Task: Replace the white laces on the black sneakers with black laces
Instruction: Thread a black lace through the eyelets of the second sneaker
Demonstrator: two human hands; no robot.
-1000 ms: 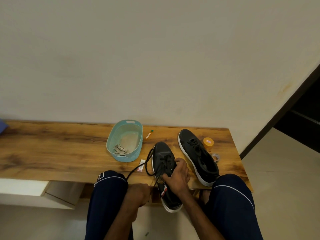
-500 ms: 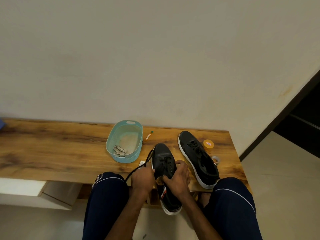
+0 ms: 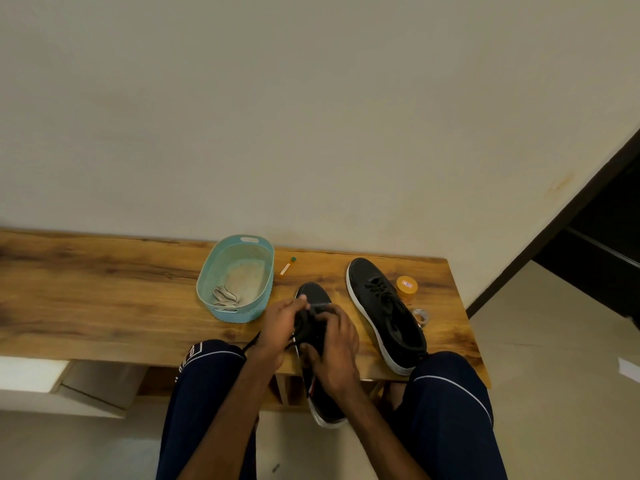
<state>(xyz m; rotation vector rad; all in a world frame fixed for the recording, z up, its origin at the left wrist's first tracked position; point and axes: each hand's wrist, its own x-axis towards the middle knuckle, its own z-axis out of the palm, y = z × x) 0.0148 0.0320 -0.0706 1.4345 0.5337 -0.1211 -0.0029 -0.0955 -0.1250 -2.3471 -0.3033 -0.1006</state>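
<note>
Across the near edge of the wooden table, toe pointing far, the near sneaker, heel overhanging between the knees, lacing area almost wholly hidden under both hands. Left hand curled, fingertips pinching a short, motion-blurred stretch of black lace; more lace trailing out below the wrist toward the left knee, end out of sight. Right hand clamped round the sneaker's middle, thumb on the left side, fingers bent over the top; impossible to tell whether also pinching the lace. Just to the right, apart from the hands, the second sneaker, black-laced, heel up against the right knee. Left of the hands, a teal basket with the white laces heaped inside. Right of the second sneaker, an orange-lidded jar and a faint clear ring, too small to identify.
</note>
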